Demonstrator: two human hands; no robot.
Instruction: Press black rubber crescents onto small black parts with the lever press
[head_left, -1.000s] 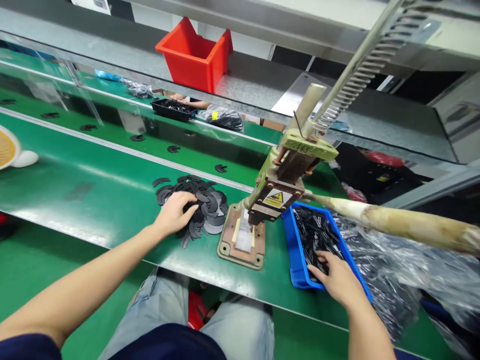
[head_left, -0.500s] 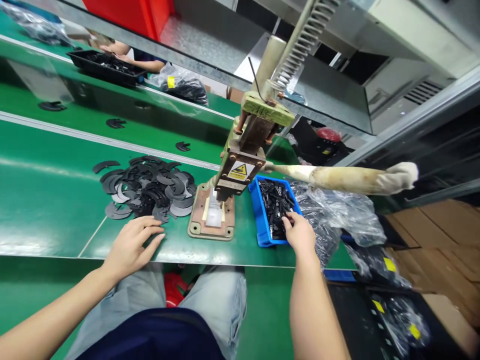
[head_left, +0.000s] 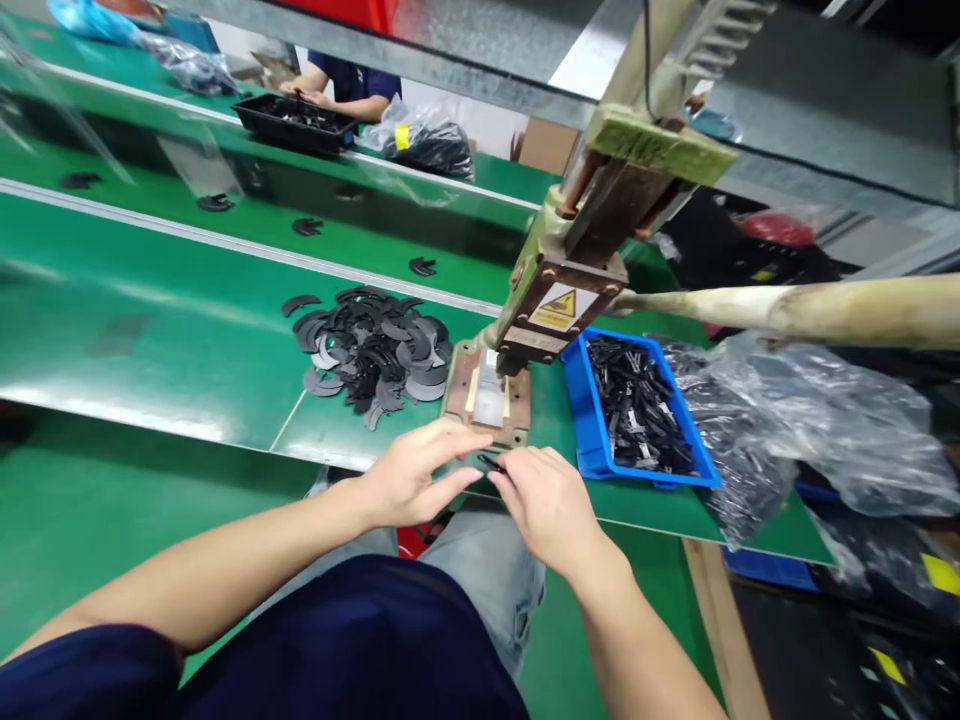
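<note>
Just in front of the press base [head_left: 454,400], my right hand [head_left: 546,500] pinches a small black part [head_left: 491,463]. My left hand [head_left: 424,470] faces it from the left, thumb and fingers apart, with nothing between them. The head [head_left: 551,310] of the hand press, with a yellow warning label, stands over a pale translucent block [head_left: 489,400] on the base. Left of the press lies a pile of black and grey curved pieces [head_left: 375,350]. On its right is a blue bin [head_left: 595,440] of small black parts.
The press lever [head_left: 795,308] reaches out to the right above clear plastic bags [head_left: 825,400]. Several black pieces lie on the green belt [head_left: 375,245] behind. Across it, another person's hands [head_left: 311,95] are at a black tray [head_left: 255,120].
My right hand has come out of the blue bin to the front of the press with a black part. My left hand has moved right, from beside the pile to near it. The view has shifted.
</note>
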